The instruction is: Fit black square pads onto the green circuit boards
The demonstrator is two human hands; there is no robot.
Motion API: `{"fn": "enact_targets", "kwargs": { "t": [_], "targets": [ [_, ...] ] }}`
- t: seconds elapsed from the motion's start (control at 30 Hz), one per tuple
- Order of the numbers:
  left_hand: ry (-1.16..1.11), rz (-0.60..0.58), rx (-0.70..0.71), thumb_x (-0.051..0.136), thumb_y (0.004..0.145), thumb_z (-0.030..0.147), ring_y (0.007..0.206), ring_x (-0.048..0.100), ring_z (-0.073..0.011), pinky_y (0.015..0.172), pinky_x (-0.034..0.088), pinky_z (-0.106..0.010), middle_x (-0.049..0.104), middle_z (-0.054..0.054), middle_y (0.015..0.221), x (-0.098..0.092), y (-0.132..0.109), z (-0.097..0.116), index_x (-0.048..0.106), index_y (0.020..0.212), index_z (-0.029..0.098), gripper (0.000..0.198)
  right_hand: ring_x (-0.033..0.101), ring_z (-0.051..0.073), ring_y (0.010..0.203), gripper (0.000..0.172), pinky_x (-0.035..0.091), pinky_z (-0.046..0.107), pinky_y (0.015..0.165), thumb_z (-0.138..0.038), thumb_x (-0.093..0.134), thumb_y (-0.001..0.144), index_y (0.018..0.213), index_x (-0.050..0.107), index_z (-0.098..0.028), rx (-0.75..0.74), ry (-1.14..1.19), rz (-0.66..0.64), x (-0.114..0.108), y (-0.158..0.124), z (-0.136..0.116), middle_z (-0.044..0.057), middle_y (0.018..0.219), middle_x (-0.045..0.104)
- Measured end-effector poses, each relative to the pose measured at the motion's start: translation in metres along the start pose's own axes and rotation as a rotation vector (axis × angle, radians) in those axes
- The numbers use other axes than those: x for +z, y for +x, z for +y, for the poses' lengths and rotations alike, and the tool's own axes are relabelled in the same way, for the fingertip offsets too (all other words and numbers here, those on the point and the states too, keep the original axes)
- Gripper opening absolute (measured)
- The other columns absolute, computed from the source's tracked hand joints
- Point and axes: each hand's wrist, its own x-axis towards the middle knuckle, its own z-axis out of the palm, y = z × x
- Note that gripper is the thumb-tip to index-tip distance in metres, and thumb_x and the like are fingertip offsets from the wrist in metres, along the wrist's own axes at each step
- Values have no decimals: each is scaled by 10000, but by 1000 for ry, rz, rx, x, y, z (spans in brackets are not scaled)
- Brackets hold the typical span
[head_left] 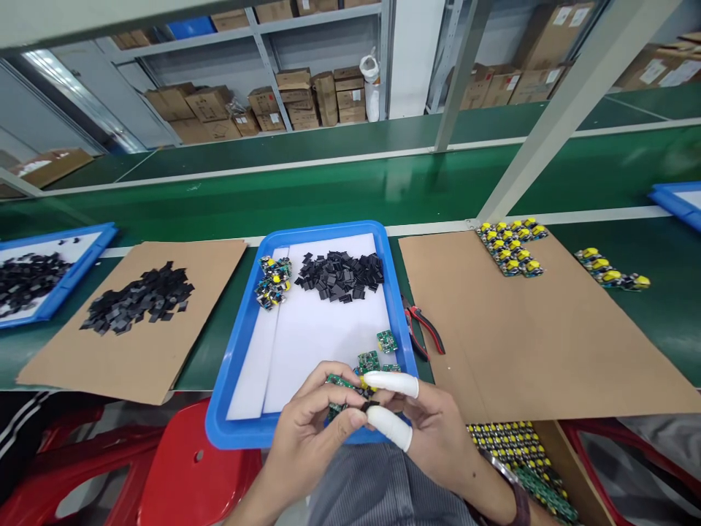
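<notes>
Both hands meet over the near edge of a blue tray (241,343) lined with white foam. My left hand (307,427) is closed round a small green circuit board (342,385). My right hand (421,424), with white finger cots on thumb and forefinger, pinches a small black part (371,404) against that board. In the tray lie a heap of black parts (339,275), a cluster of boards with yellow components (272,280), and a few loose green boards (377,351) just beyond my fingers.
Red-handled cutters (423,329) lie right of the tray. A cardboard sheet (548,329) holds finished boards (511,247); more finished boards (610,269) lie further right. Another cardboard sheet (136,336) carries black parts (136,298). A box of boards (520,453) sits near right, red stools (186,467) below.
</notes>
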Motion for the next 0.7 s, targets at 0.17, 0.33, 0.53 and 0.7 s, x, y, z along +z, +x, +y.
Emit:
{"fn": "enact_targets", "kwargs": {
  "t": [0.17,0.33,0.53,0.7],
  "targets": [
    [86,-2,25,620,1015,204,1054,650,-221,887,584,-324,563,-116,1279,-2,0,-1,725,1245,288,266,759,140,885,404,638,232,829,-92,714,901,1192,777,-365,-48,-142,16,-10,0,1,5,1026,777],
    [-47,62,-63,591,1036,229,1002,694,-214,888,610,-346,598,-127,1380,4,-3,-10,499,1464,327,449,792,143,858,267,648,199,807,-115,753,892,1053,808,-321,40,-31,104,-22,2,1,8,991,808],
    [68,109,-99,637,1021,239,1270,631,-245,1079,537,-370,628,-84,1400,7,-7,-21,581,1335,319,328,763,149,894,365,636,212,798,-67,739,884,1106,810,-348,-61,-93,85,-21,7,-3,21,1011,775],
    [182,88,-8,607,1030,233,1346,579,-285,1015,575,-353,552,-102,1488,4,-5,-18,613,1388,327,370,738,155,911,405,612,255,834,-41,707,891,1141,791,-348,-134,-179,41,-14,13,-6,22,1015,763]
  ]
}}
